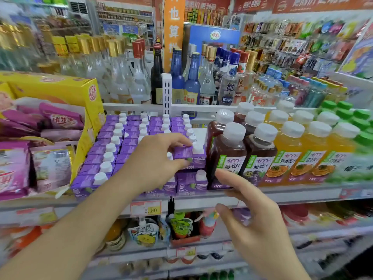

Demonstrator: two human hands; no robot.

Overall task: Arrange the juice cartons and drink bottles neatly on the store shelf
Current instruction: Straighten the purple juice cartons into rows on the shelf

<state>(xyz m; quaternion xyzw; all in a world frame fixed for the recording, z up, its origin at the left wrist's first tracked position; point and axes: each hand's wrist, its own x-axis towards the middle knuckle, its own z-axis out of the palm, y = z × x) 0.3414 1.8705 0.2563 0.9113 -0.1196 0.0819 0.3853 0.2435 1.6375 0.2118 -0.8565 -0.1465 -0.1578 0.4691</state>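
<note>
Several rows of purple juice cartons (113, 156) with white caps fill the middle shelf (302, 194). My left hand (153, 162) grips one purple carton (189, 155), raised above the front carton of the rightmost row. Just right of it stand dark grape juice bottles (227, 156), then orange juice bottles (298, 156), all with white caps. My right hand (254, 217) hovers in front of the shelf edge with fingers loosely spread; its fingertips are near the base of the front grape bottle, holding nothing.
A yellow display box (80, 93) of pink snack packs sits at the left. Glass liquor bottles (191, 77) stand behind a white rail. Green-capped bottles (359, 122) are at far right. Pouches and bottles fill the lower shelf (181, 229). A price tag (145, 208) hangs on the edge.
</note>
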